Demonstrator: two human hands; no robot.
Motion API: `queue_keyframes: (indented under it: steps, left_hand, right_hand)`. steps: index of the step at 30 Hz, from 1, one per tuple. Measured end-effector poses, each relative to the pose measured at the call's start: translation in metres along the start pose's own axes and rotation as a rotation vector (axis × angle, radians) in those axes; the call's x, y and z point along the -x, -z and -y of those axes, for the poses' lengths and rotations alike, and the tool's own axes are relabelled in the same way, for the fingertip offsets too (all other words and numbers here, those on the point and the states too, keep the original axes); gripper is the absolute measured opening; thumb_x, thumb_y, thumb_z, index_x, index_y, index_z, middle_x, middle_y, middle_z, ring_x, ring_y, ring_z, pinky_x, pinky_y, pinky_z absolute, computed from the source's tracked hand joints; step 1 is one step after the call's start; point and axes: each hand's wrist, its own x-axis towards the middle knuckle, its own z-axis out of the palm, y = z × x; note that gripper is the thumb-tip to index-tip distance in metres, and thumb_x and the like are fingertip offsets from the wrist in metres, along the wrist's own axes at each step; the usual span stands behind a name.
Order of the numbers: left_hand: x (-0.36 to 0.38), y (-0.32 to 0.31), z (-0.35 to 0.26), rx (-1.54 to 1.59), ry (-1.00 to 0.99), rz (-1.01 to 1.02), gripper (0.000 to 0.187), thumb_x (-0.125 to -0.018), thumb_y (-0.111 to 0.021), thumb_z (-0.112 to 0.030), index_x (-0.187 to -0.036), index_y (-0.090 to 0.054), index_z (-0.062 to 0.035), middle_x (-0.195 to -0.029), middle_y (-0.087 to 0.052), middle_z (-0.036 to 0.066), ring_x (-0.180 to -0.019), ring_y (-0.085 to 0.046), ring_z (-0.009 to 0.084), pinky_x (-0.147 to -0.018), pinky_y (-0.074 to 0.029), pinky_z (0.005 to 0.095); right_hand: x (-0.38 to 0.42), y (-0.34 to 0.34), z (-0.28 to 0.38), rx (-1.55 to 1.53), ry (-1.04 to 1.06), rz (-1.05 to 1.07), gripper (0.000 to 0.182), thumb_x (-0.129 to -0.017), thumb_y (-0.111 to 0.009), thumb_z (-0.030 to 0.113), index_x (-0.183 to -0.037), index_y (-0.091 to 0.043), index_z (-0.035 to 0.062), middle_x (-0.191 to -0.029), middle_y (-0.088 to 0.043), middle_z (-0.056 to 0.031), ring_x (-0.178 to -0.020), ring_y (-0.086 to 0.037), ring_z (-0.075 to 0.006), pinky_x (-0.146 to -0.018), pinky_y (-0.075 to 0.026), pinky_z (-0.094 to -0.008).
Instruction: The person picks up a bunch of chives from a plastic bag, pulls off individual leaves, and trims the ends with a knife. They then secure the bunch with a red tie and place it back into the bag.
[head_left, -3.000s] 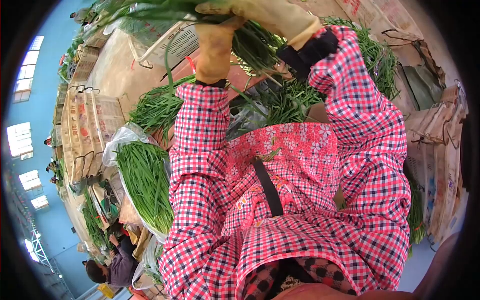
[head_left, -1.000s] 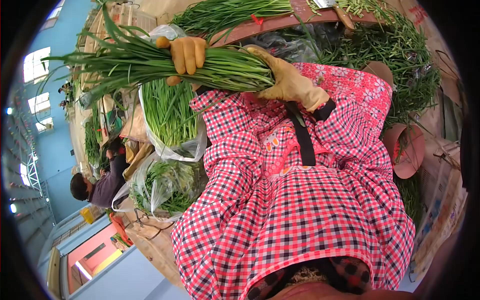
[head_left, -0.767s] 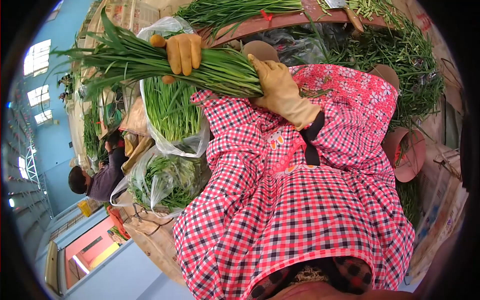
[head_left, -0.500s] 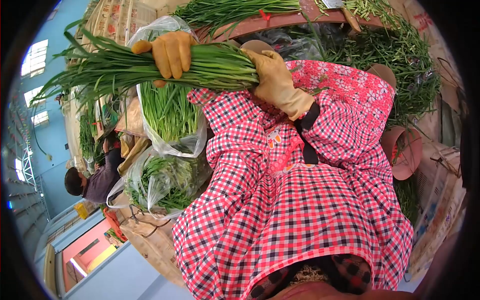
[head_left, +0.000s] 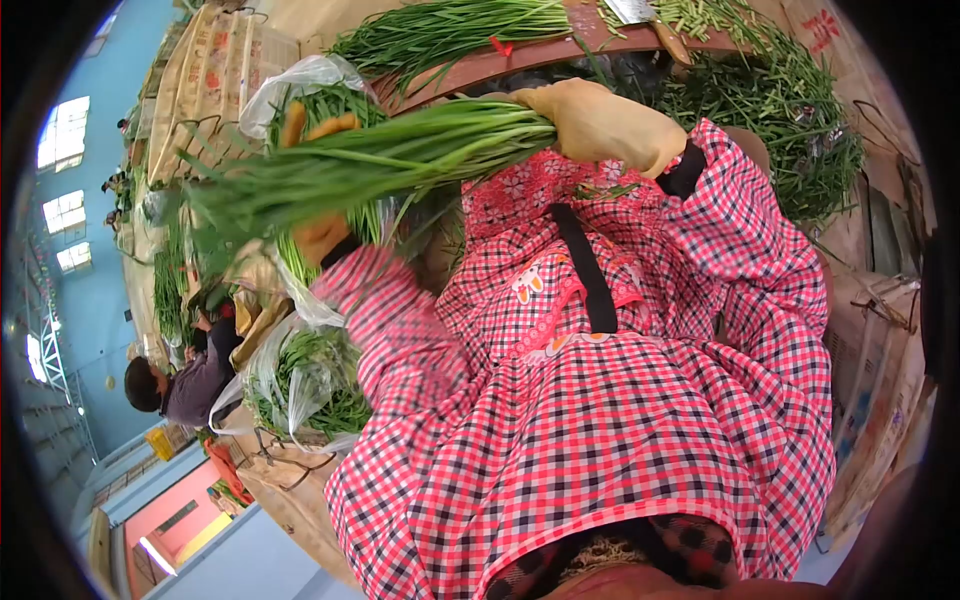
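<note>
A long bunch of garlic chives [head_left: 390, 150] lies crosswise in front of me, its leafy end blurred at the left. My right hand [head_left: 600, 125], in a tan work glove, is closed round the stem end. My left hand [head_left: 322, 238], in an orange-brown glove, is behind the bunch; its wrist shows below and stretched fingers stick up above. The bunch hides its palm. Behind that hand stands a clear plastic bag [head_left: 300, 80] of chives.
A reddish board [head_left: 540, 50] at the top bears more chives [head_left: 450, 30], cut pieces and a knife [head_left: 640, 15]. Loose greens [head_left: 770, 130] are heaped at the right. Another plastic bag [head_left: 290, 400] of greens stands at lower left, near a seated person [head_left: 195, 380].
My left hand has gone from lying over the front of the bunch to behind it. My right hand has moved right with the stem end.
</note>
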Motion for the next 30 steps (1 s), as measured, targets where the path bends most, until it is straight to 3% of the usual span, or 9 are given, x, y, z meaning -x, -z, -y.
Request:
queue_keyframes:
  steps: [4, 6, 9, 11, 13, 19, 23, 28, 30]
  left_hand:
    - [0.056, 0.090, -0.049, -1.204, 0.921, 0.169, 0.048, -0.092, -0.065, -0.019, -0.135, -0.051, -0.0054, -0.111, -0.068, 0.012, -0.101, -0.063, 0.0246, -0.098, -0.047, 0.0418]
    - [0.079, 0.107, -0.066, -1.437, 1.060, 0.085, 0.042, -0.090, -0.068, -0.019, -0.128, -0.059, -0.0040, -0.105, -0.070, 0.014, -0.094, -0.066, 0.0239, -0.093, -0.050, 0.0391]
    - [0.073, 0.033, -0.089, -1.046, 0.561, -0.409, 0.035, -0.085, -0.071, -0.006, -0.118, -0.064, 0.0054, -0.093, -0.070, 0.011, -0.078, -0.065, 0.0159, -0.074, -0.052, 0.0310]
    - [0.046, -0.069, -0.091, -1.036, 0.016, -0.278, 0.044, -0.081, -0.073, -0.003, -0.123, -0.061, 0.0045, -0.099, -0.071, 0.013, -0.089, -0.067, 0.0178, -0.084, -0.052, 0.0300]
    - [0.011, -0.140, -0.071, -1.173, -0.227, 0.091, 0.082, -0.061, -0.088, -0.011, -0.133, -0.051, 0.0045, -0.129, -0.061, 0.016, -0.123, -0.055, 0.0258, -0.106, -0.041, 0.0395]
    - [-0.011, -0.165, 0.095, -1.349, -0.113, 0.432, 0.123, -0.042, -0.095, -0.034, -0.146, -0.034, -0.0043, -0.139, -0.049, 0.020, -0.133, -0.044, 0.0369, -0.106, -0.035, 0.0548]
    - [-0.018, -0.166, 0.107, -1.312, -0.087, 0.412, 0.104, -0.051, -0.091, -0.023, -0.140, -0.042, -0.0027, -0.125, -0.060, 0.019, -0.123, -0.053, 0.0346, -0.103, -0.038, 0.0501]
    - [-0.031, -0.170, 0.107, -1.228, -0.069, 0.319, 0.047, -0.062, -0.078, -0.008, -0.107, -0.065, -0.0087, -0.087, -0.066, 0.020, -0.088, -0.063, 0.0395, -0.076, -0.049, 0.0482]
    - [-0.039, -0.168, 0.106, -1.301, 0.021, 0.384, 0.049, -0.061, -0.077, -0.008, -0.108, -0.065, -0.0090, -0.085, -0.066, 0.020, -0.086, -0.064, 0.0401, -0.075, -0.050, 0.0482]
  right_hand:
    - [0.018, -0.020, -0.056, 0.194, -0.029, 0.051, 0.057, -0.070, -0.061, -0.010, -0.126, -0.057, 0.0035, -0.103, -0.067, -0.0204, -0.097, -0.065, -0.0395, -0.078, -0.052, -0.0476]
    - [0.020, -0.003, -0.042, 0.253, -0.110, 0.147, 0.057, -0.070, -0.061, -0.009, -0.126, -0.057, 0.0031, -0.104, -0.067, -0.0203, -0.096, -0.065, -0.0394, -0.077, -0.052, -0.0462]
    - [0.020, -0.003, -0.048, 0.290, -0.053, 0.136, 0.058, -0.071, -0.062, -0.009, -0.127, -0.056, 0.0038, -0.103, -0.067, -0.0202, -0.094, -0.066, -0.0390, -0.075, -0.053, -0.0447]
    - [0.016, 0.000, -0.050, 0.327, -0.003, 0.137, 0.060, -0.071, -0.062, -0.008, -0.129, -0.055, 0.0045, -0.103, -0.068, -0.0200, -0.093, -0.067, -0.0383, -0.074, -0.053, -0.0444]
    - [0.011, 0.009, -0.044, 0.381, -0.011, 0.195, 0.063, -0.071, -0.061, -0.008, -0.132, -0.054, 0.0051, -0.102, -0.068, -0.0198, -0.092, -0.067, -0.0373, -0.073, -0.054, -0.0447]
    - [0.023, 0.024, -0.057, 0.455, 0.042, 0.195, 0.067, -0.072, -0.062, -0.002, -0.137, -0.051, 0.0059, -0.102, -0.069, -0.0184, -0.090, -0.068, -0.0374, -0.073, -0.054, -0.0444]
    - [0.025, 0.036, -0.045, 0.446, -0.016, 0.265, 0.064, -0.073, -0.062, 0.000, -0.135, -0.053, 0.0059, -0.100, -0.069, -0.0186, -0.088, -0.068, -0.0382, -0.072, -0.054, -0.0453]
    - [0.025, 0.047, -0.056, 0.495, 0.074, 0.202, 0.060, -0.071, -0.064, 0.001, -0.130, -0.056, 0.0085, -0.094, -0.068, -0.0161, -0.086, -0.068, -0.0362, -0.070, -0.053, -0.0445]
    - [0.034, 0.061, -0.064, 0.502, 0.059, 0.126, 0.062, -0.071, -0.063, 0.001, -0.131, -0.055, 0.0109, -0.097, -0.068, -0.0158, -0.088, -0.068, -0.0361, -0.071, -0.054, -0.0445]
